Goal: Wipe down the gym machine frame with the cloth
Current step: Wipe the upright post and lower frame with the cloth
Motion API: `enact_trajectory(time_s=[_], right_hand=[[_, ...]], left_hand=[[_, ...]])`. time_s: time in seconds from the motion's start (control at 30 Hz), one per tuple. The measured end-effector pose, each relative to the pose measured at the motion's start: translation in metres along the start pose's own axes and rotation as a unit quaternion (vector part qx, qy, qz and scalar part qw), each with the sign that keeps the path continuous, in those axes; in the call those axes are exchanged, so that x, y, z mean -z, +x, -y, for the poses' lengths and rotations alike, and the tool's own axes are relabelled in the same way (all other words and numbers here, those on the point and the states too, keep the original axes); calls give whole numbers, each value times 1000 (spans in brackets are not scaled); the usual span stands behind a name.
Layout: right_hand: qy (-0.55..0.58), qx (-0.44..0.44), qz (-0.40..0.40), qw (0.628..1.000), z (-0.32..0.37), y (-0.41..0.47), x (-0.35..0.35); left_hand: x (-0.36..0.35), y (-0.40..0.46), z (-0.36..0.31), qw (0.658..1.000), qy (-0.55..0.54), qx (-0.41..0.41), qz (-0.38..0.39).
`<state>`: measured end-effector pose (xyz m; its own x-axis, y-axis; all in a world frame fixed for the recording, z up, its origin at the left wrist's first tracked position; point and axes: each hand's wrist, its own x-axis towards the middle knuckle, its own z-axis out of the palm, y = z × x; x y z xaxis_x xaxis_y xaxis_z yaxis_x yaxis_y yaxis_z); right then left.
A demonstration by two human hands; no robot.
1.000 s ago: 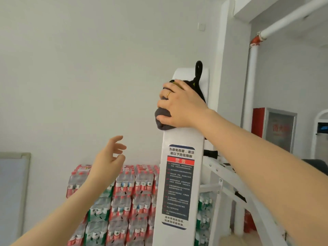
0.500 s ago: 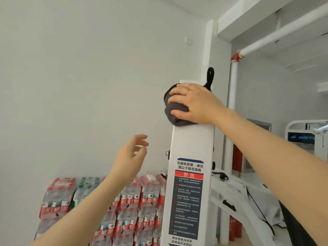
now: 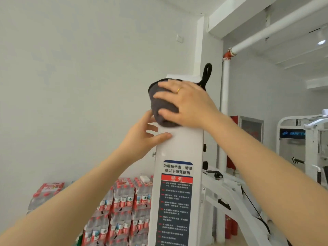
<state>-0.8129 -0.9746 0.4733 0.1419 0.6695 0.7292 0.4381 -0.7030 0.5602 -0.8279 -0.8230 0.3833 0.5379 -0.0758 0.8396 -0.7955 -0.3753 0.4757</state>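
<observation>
A white upright post of the gym machine frame (image 3: 182, 146) rises in the middle of the view, with a dark warning label (image 3: 176, 201) on its front. My right hand (image 3: 186, 105) grips a bunched grey cloth (image 3: 159, 105) and holds it against the post's top; a black loop (image 3: 207, 72) sticks up behind it. My left hand (image 3: 142, 137) touches the post's left edge just under the cloth, thumb lying across the front face, fingers partly hidden behind the edge.
Shrink-wrapped packs of water bottles (image 3: 122, 210) are stacked against the white wall behind the post. White frame arms (image 3: 230, 196) slope down to the right. A white pipe (image 3: 224, 112) stands behind, and another white machine (image 3: 305, 142) is at far right.
My left hand has risen from mid-air and come onto the post's left edge below the cloth. The right hand stays on the cloth at the post's top; the view has tilted upward.
</observation>
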Motion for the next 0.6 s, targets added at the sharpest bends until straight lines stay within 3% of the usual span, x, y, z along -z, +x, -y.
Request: enact_trajectory(time_s=[0.1, 0.2, 0.3, 0.43, 0.5, 0.6], right_hand=[[138, -78, 52, 986, -34, 37, 6], [214, -94, 102, 967, -50, 58, 7], [171, -89, 111, 975, -47, 50, 10], [74, -22, 3, 997, -32, 14, 2], [149, -40, -1, 988, -44, 22, 3], [322, -129, 72, 935, -83, 58, 4]], left_hand=[[3, 12, -9, 1000, 2, -13, 6], [3, 30, -19, 999, 14, -29, -37], [3, 48, -20, 997, 6, -21, -68], [-1, 55, -19, 996, -19, -1, -86], [-3, 56, -18, 995, -42, 8, -92], [1, 58, -21, 996, -23, 25, -87]])
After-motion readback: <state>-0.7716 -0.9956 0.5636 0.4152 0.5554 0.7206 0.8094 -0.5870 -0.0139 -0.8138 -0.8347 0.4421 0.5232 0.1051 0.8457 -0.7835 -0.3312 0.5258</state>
